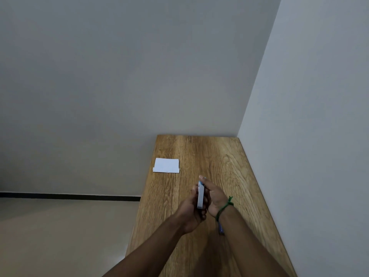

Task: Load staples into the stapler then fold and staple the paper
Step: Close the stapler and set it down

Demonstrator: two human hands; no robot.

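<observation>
Stapler held on edge above the tabletop, left hand curled around its lower end, right hand fingers closed along its top. Folded paper well apart, near the left edge. Risks: slipping grip, staples spilling, pinched fingertip.

Folded white paper, held stapler

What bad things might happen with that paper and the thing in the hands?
1. The folded paper lies at the table's left edge, one corner poking over; a nudge might drop it.
2. Both hands, left hand and right hand, hold the small stapler above the table; it could slip and fall.
</observation>
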